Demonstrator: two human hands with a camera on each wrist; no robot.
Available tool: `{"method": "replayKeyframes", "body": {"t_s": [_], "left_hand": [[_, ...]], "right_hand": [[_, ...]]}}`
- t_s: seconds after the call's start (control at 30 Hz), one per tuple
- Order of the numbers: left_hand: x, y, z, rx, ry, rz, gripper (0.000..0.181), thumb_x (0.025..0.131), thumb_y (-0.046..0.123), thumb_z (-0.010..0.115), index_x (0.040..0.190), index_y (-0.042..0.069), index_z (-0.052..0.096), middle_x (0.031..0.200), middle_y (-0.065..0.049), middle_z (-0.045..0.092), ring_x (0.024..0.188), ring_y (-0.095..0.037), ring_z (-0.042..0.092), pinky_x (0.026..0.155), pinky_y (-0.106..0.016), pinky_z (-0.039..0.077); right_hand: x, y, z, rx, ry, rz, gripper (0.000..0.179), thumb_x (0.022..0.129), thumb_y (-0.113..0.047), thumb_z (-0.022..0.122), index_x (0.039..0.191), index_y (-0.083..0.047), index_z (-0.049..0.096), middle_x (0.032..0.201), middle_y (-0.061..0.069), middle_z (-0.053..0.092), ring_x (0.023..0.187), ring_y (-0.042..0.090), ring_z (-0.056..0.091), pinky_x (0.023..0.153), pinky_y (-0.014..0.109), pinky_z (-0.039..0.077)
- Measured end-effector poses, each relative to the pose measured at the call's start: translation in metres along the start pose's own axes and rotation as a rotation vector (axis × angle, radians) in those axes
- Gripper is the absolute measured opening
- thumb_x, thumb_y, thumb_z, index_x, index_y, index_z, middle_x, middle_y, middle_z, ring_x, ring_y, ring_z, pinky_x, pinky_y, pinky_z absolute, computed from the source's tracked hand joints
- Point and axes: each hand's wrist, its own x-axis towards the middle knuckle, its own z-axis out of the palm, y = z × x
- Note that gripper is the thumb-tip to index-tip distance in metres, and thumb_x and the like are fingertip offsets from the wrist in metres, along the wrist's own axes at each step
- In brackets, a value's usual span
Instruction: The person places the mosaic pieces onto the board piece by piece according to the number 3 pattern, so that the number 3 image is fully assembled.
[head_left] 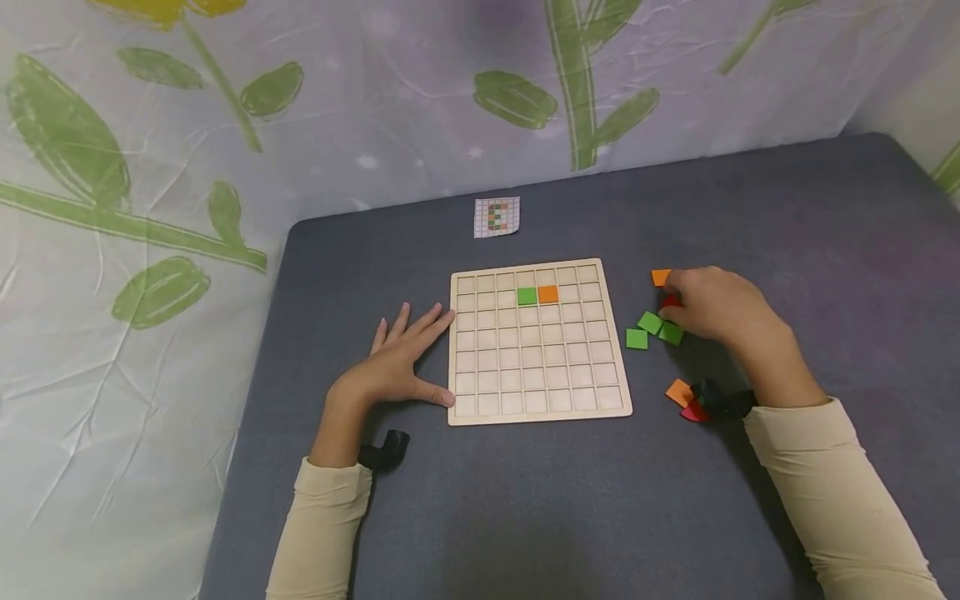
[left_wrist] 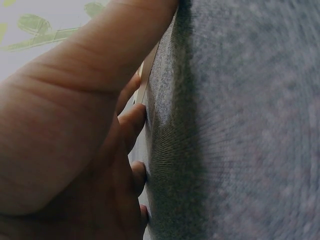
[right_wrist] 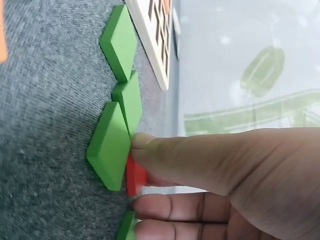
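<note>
A square wooden grid board (head_left: 540,418) lies on the dark table, with a green tile (head_left: 527,296) and an orange tile (head_left: 548,293) side by side in its second row. My left hand (head_left: 397,358) is spread at the board's left edge, thumb and fingertips right at the rim. To the right of the board, my right hand (head_left: 723,308) pinches a red tile (right_wrist: 134,175) between thumb and fingers, low over the table. Several green tiles (head_left: 637,338) lie beside the fingers, and one more green tile (right_wrist: 129,227) shows partly under them.
A small printed card (head_left: 497,217) with a coloured grid pattern lies behind the board. Another orange tile (head_left: 660,277) is just beyond the right hand. Nearer the right wrist lie an orange tile (head_left: 679,392) and a red piece (head_left: 694,411). A flower-patterned sheet (head_left: 390,100) hangs behind the table.
</note>
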Motion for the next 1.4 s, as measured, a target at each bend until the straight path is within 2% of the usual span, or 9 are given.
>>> {"method": "replayKeyframes", "body": {"t_s": [0.23, 0.47, 0.7, 1.03, 1.4], "left_hand": [[0.0006, 0.0001, 0.0005, -0.002, -0.001, -0.001, 0.128, 0.063, 0.06, 0.089, 0.163, 0.029, 0.015, 0.168, 0.001, 0.007, 0.15, -0.031, -0.016, 0.115, -0.058, -0.014], [0.0007, 0.0014, -0.0001, 0.002, 0.001, 0.007, 0.128, 0.063, 0.059, 0.089, 0.163, 0.029, 0.015, 0.168, 0.001, 0.007, 0.15, -0.032, -0.016, 0.115, -0.058, -0.013], [0.0012, 0.0017, 0.0, 0.0, 0.002, 0.002, 0.128, 0.063, 0.059, 0.09, 0.163, 0.029, 0.015, 0.168, 0.001, 0.008, 0.15, -0.032, -0.016, 0.115, -0.058, -0.014], [0.001, 0.0026, -0.0005, -0.001, -0.002, -0.008, 0.129, 0.062, 0.059, 0.09, 0.163, 0.029, 0.015, 0.168, 0.0, 0.008, 0.15, -0.032, -0.016, 0.115, -0.058, -0.014], [0.001, -0.0002, -0.0001, -0.01, 0.001, -0.011, 0.128, 0.063, 0.058, 0.09, 0.163, 0.028, 0.016, 0.168, 0.001, 0.008, 0.151, -0.031, -0.016, 0.115, -0.057, -0.014]], "right_hand": [[-0.0015, 0.0009, -0.0019, -0.016, -0.027, 0.056, 0.023, 0.09, -0.022, 0.073, 0.084, -0.004, 0.06, 0.073, 0.007, 0.052, 0.069, 0.026, 0.05, 0.058, 0.038, 0.038], [-0.0007, 0.0015, -0.0004, -0.027, -0.02, 0.056, 0.021, 0.087, -0.019, 0.073, 0.079, -0.004, 0.061, 0.07, 0.006, 0.05, 0.067, 0.025, 0.049, 0.056, 0.037, 0.037], [-0.0016, 0.0016, 0.0005, -0.023, 0.014, 0.037, 0.02, 0.087, -0.018, 0.072, 0.076, -0.007, 0.06, 0.067, 0.004, 0.048, 0.062, 0.023, 0.048, 0.054, 0.035, 0.033], [-0.0011, -0.0009, 0.0049, -0.031, 0.059, 0.059, 0.024, 0.085, -0.017, 0.066, 0.07, -0.008, 0.049, 0.065, 0.005, 0.042, 0.059, 0.023, 0.043, 0.05, 0.034, 0.028], [0.0015, -0.0009, 0.0037, -0.018, 0.022, 0.073, 0.023, 0.086, -0.023, 0.066, 0.08, -0.005, 0.053, 0.07, 0.007, 0.045, 0.066, 0.025, 0.046, 0.054, 0.035, 0.03]]}}
